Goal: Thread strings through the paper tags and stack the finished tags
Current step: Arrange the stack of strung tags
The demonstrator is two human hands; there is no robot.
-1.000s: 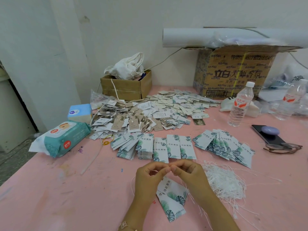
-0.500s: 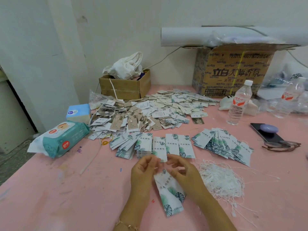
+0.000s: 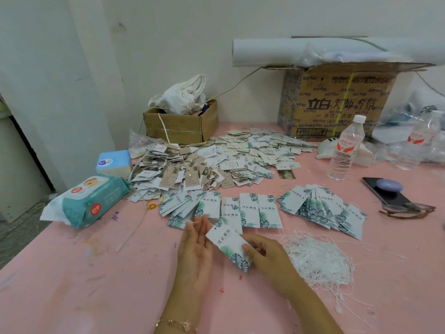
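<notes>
A white paper tag (image 3: 228,244) with green leaf print lies tilted between my hands, just above the pink table. My right hand (image 3: 267,259) pinches its lower end. My left hand (image 3: 196,249) is beside its upper end with fingers straight, a thin string at the fingertips. A tangle of white strings (image 3: 317,259) lies to the right. Rows of leaf-print tags (image 3: 250,210) lie ahead, with a fanned pile (image 3: 325,210) at the right. A large heap of strung tags (image 3: 212,165) sits further back.
A wet-wipes pack (image 3: 94,201) and a blue tissue box (image 3: 113,162) lie at the left. At the back stand a small cardboard box (image 3: 180,126) and a big carton (image 3: 337,102). A water bottle (image 3: 344,150), phone (image 3: 385,191) and glasses (image 3: 407,210) are at the right.
My hands were together, pinching at the tag's top. They have moved apart: the left hand has opened flat, and the right has dropped to the tag's lower end.
</notes>
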